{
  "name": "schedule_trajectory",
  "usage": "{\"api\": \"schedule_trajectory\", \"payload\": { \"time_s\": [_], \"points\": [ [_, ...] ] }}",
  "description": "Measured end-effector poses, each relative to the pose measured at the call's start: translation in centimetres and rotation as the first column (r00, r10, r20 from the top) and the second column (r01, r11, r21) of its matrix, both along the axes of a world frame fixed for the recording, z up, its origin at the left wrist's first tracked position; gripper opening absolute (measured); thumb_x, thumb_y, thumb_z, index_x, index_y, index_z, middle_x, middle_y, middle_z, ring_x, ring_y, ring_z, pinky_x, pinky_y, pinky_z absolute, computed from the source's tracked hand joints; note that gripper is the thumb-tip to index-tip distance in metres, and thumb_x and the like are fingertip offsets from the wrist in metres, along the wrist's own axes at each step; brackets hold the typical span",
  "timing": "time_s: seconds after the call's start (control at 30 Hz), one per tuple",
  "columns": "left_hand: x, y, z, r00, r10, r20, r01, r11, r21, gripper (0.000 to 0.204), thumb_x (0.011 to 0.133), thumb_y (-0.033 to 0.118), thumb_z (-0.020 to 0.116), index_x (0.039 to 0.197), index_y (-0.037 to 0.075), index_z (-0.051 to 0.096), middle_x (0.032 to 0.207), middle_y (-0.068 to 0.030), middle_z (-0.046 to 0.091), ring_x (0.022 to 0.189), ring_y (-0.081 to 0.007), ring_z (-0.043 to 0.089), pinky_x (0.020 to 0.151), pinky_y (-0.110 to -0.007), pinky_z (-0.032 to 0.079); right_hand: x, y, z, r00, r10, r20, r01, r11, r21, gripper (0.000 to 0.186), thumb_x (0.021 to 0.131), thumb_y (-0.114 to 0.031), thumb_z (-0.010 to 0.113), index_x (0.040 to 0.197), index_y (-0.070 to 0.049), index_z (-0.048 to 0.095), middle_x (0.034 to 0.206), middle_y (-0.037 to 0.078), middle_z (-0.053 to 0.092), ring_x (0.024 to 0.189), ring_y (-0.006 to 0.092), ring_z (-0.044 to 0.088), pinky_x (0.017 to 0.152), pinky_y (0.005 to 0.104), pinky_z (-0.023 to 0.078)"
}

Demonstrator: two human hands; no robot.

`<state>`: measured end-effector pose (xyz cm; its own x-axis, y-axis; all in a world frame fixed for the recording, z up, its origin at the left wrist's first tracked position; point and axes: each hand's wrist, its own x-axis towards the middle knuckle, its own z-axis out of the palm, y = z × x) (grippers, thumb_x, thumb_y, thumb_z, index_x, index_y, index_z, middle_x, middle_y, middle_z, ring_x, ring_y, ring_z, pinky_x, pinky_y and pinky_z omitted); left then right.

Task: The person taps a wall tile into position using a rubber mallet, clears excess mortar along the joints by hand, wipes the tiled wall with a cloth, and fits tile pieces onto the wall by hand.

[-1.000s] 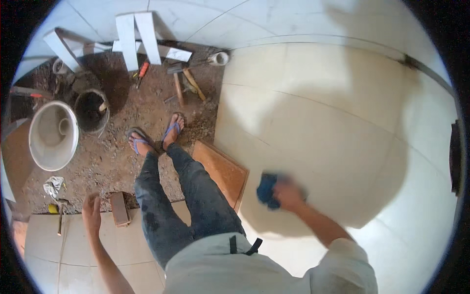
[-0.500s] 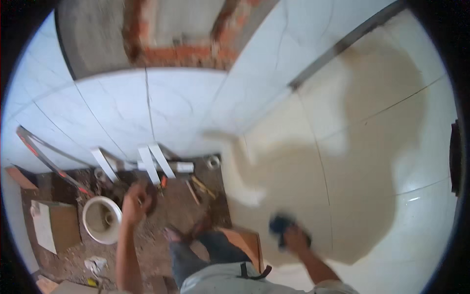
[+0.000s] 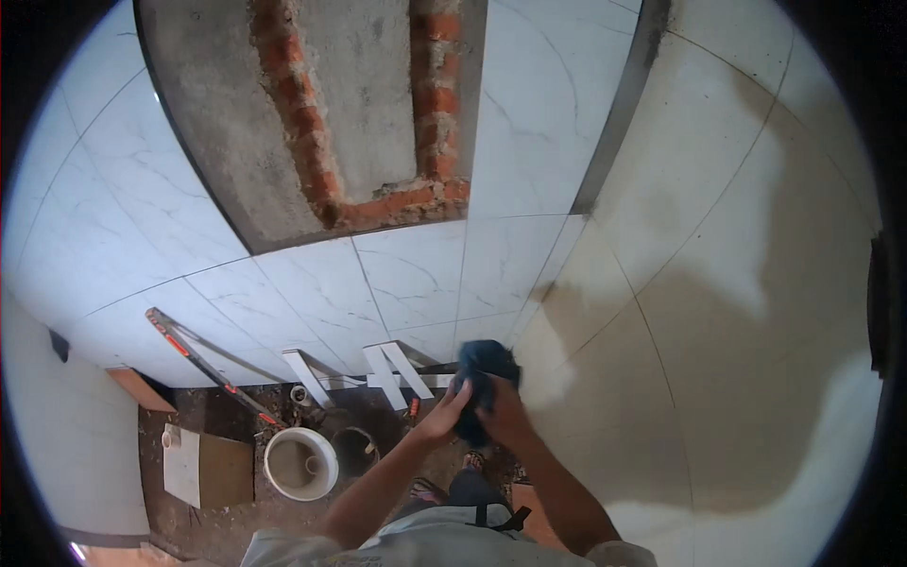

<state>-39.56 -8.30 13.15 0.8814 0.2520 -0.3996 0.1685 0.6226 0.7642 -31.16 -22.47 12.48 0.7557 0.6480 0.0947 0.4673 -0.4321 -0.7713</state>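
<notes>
A crumpled dark blue cloth (image 3: 488, 358) is bunched between my two hands, in front of me. On its left side the fingers of my left hand (image 3: 442, 414) press against it. My right hand (image 3: 505, 413) grips the cloth from the right, with part of the fingers hidden in its folds. Both hands are close together, above my feet and the dirt-strewn floor.
A white bucket (image 3: 272, 463) stands at lower left beside a cardboard box (image 3: 227, 472). One long dark bar with red marks (image 3: 208, 369) leans on the white tiled wall (image 3: 416, 283). Several white strips (image 3: 385, 378) lean there too. Cream tiles (image 3: 605, 425) cover the right side.
My right hand has brought the cloth up and left from the cream tiles. My left hand has moved right and now holds it too. The view has shifted, showing more wall.
</notes>
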Motion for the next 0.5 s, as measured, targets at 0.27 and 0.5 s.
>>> {"api": "schedule_trajectory", "payload": {
  "time_s": [0.27,0.5],
  "points": [
    [0.1,8.4,-1.1,0.929,0.37,0.008,-0.357,0.892,0.278,0.039,0.091,0.032,0.071,0.109,-0.002,0.071,0.095,-0.0085,0.074,0.085,-0.019,0.069,0.08,-0.035,0.055,6.2,1.6,2.7,0.757,0.652,-0.025,-0.642,0.751,0.154,0.078,0.085,-0.03,0.079,0.149,-0.004,0.043,0.147,0.024,0.051,0.137,0.0398,0.05,0.111,0.041,0.042],
    [3.4,6.9,4.5,0.982,0.062,-0.178,0.074,0.741,0.667,0.043,0.082,0.028,0.07,0.11,-0.004,0.07,0.093,-0.0172,0.074,0.086,-0.0268,0.07,0.082,-0.038,0.054,4.8,5.3,1.0,0.532,0.507,-0.678,-0.24,0.858,0.453,0.108,0.08,-0.049,0.084,0.159,-0.008,0.022,0.154,0.016,0.037,0.14,0.0252,0.039,0.115,0.0395,0.034]
  ]
}}
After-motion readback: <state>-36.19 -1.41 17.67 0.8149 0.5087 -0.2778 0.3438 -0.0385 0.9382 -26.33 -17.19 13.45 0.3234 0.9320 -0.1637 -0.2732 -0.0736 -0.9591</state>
